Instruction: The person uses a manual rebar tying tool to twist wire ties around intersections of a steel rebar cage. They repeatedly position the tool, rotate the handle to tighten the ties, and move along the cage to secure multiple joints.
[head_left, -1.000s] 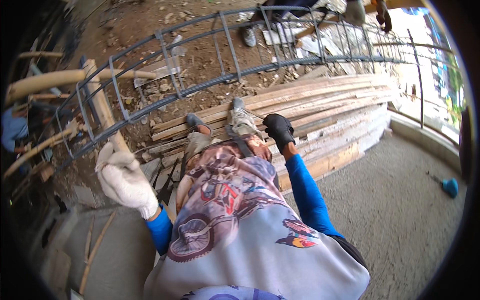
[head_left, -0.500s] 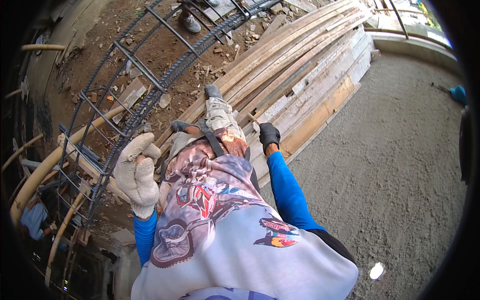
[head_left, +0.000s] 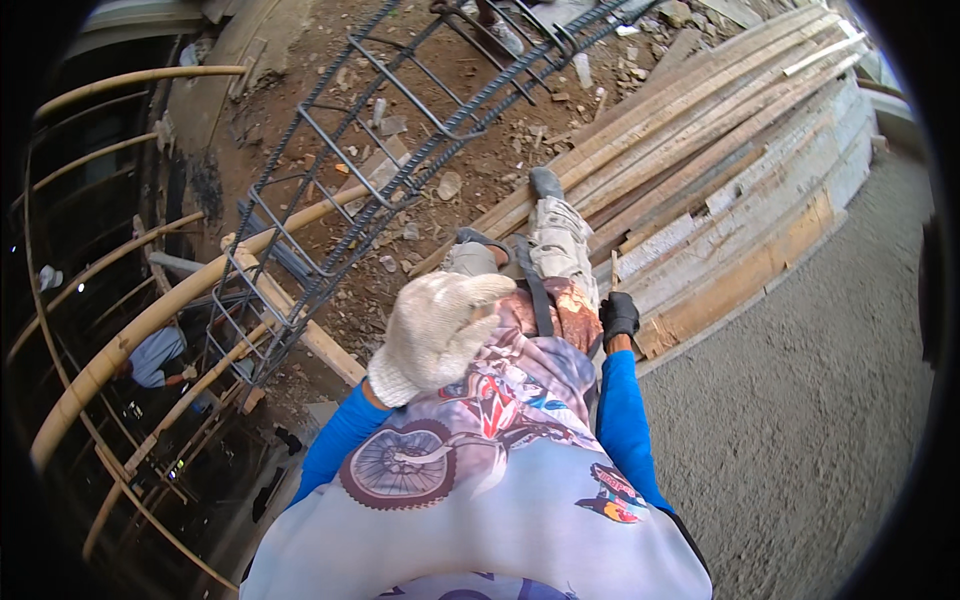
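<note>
My left hand (head_left: 440, 335), in a cream knit work glove, is raised over the front of my printed shirt (head_left: 490, 440). Its fingers and thumb are curved but apart, and nothing shows between them. Down by my right thigh is my right hand (head_left: 620, 316) in a black glove, its fingers closed. A thin wooden stick (head_left: 614, 268) sticks up from that fist; its lower part is hidden by the hand. My grey-shod feet rest at the edge of a stack of long wooden boards (head_left: 690, 190), just beyond the right hand.
A rebar cage (head_left: 400, 170) slants across the left, over rubble-strewn soil (head_left: 470, 90). Bamboo poles (head_left: 130, 340) frame a dark drop at far left, where a person (head_left: 158, 358) works below. Another person's shoe (head_left: 506, 38) shows beyond the cage. Rough grey concrete (head_left: 780, 400) spreads right.
My left hand has moved inward, from beside the rebar cage to in front of my shirt. My right hand has drawn closer to my thigh. The view has swung left, showing more bamboo.
</note>
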